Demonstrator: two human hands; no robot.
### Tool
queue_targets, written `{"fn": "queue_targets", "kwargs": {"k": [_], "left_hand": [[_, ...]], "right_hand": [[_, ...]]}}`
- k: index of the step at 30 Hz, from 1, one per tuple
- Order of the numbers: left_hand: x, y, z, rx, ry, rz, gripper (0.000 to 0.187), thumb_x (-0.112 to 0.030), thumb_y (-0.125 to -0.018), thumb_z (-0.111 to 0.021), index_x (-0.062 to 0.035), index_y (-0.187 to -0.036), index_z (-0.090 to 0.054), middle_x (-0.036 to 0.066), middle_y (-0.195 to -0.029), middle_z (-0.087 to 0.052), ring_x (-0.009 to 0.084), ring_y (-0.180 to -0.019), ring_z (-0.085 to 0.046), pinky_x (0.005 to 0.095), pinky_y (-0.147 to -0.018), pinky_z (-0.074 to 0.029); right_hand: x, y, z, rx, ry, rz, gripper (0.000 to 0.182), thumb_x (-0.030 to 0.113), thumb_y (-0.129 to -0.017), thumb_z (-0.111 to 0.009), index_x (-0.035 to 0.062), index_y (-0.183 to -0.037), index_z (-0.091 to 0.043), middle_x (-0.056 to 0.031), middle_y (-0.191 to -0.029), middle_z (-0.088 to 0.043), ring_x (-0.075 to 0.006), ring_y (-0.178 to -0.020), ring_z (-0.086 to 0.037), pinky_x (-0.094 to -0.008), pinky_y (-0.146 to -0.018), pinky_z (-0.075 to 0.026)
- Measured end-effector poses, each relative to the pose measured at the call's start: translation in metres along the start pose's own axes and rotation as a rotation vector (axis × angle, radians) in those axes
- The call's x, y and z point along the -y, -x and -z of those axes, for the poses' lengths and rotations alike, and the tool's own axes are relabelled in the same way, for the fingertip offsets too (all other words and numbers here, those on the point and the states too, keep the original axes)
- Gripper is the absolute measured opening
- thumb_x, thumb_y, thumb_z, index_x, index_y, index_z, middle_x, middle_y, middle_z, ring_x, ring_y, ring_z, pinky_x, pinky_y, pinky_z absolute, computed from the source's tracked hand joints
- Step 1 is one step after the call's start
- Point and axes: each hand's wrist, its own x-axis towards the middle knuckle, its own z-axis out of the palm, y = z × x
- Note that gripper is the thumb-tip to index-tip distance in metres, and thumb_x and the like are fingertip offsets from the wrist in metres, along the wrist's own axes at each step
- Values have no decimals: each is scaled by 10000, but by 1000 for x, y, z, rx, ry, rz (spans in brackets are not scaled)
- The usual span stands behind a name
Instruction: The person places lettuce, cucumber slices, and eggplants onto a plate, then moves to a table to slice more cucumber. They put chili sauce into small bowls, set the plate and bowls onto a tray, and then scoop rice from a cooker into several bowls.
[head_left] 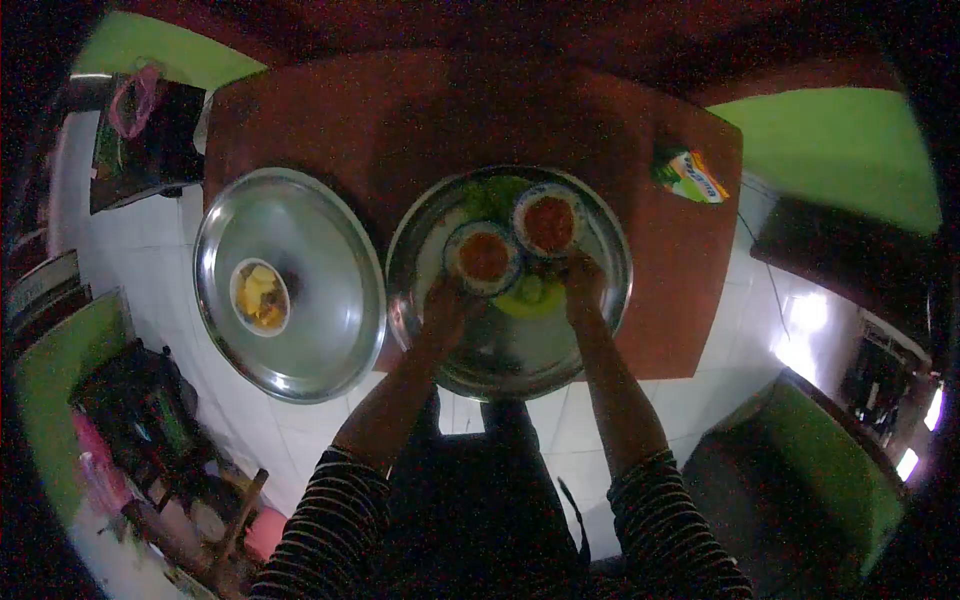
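Observation:
Over a large round steel tray (610, 325) I have two small patterned bowls of red food. My left hand (450, 308) is closed at the lower left rim of the left bowl (485, 257). At the lower edge of the right bowl (549, 222), my right hand (583, 282) has its fingers closed. Dim light hides the exact grip of both hands. Green leaves (490, 195) lie behind the bowls in the tray. A yellow-green piece (533, 297) is in front of them, between my hands.
Left of my tray, a second steel tray (335, 300) carries a white bowl of yellow pieces (261, 297). A colourful packet (692, 178) lies at the right of the brown table (660, 270). Chairs and a cluttered seat (150, 420) stand around on the white tiled floor.

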Motion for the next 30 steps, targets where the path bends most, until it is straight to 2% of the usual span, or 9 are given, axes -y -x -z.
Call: {"fn": "queue_targets", "kwargs": {"k": [5,10,13,15,17,19,21,24,30], "left_hand": [[-22,-5,14,-34,806,335,476,-232,-823,-573,0,-1206,-412,127,-1167,-471,246,-1037,-481,373,-758,-481],[-17,-16,6,-132,1429,643,399,-255,-875,-512,-78,-1222,-427,65,-1118,-493,176,-969,-506,314,-652,-490],[13,-23,-14,-59,1275,700,431,-299,-871,-508,-87,-1236,-421,63,-1149,-486,184,-988,-498,307,-652,-477],[18,-17,-21,-124,1094,451,470,-338,-861,-513,-85,-1245,-413,66,-1158,-482,191,-1002,-490,316,-675,-468],[16,-18,-19,-136,1110,450,498,-356,-856,-514,-80,-1255,-400,69,-1162,-478,193,-1015,-483,326,-704,-460],[-4,-29,0,-99,1324,692,514,-354,-856,-510,-74,-1268,-384,70,-1162,-475,191,-1027,-475,339,-738,-452],[6,-26,-5,-63,1351,642,490,-342,-854,-514,-72,-1248,-403,62,-1145,-484,185,-1013,-481,340,-751,-445],[9,-2,2,-13,1380,650,448,-324,-858,-508,-74,-1221,-424,49,-1114,-496,181,-987,-490,337,-743,-446],[-5,105,44,26,1518,748,368,-288,-867,-494,-77,-1168,-467,24,-1051,-521,175,-934,-507,331,-727,-449]], "right_hand": [[-24,-15,16,43,181,9,108,110,-818,-554,23,-870,-592,-30,-732,-567,-120,-619,-531,-265,-525,-427],[-33,-17,26,36,222,33,202,159,-810,-590,-4,-929,-587,-38,-754,-589,-123,-611,-545,-267,-496,-429],[-20,-7,22,36,-219,90,302,232,-800,-621,-10,-975,-575,-47,-782,-612,-120,-603,-547,-253,-490,-420],[-3,-2,22,31,-189,-6,379,289,-792,-628,-7,-1019,-561,-50,-798,-620,-110,-605,-546,-237,-488,-410],[3,-1,22,27,-128,-49,432,317,-786,-634,-6,-1059,-547,-51,-806,-625,-99,-602,-541,-224,-487,-400],[-19,-8,26,28,2,2,452,316,-785,-631,-8,-1086,-536,-51,-807,-625,-88,-595,-534,-217,-485,-391],[-59,-18,32,30,210,133,454,317,-796,-614,-9,-1100,-530,-53,-812,-624,-79,-587,-526,-214,-482,-388],[-53,-8,35,-40,124,126,410,303,-819,-572,1,-1091,-518,-56,-803,-611,-83,-570,-510,-219,-475,-384],[-36,96,65,-43,283,-63,250,267,-830,-533,36,-922,-510,-49,-721,-554,-108,-502,-444,-251,-440,-361]]}}
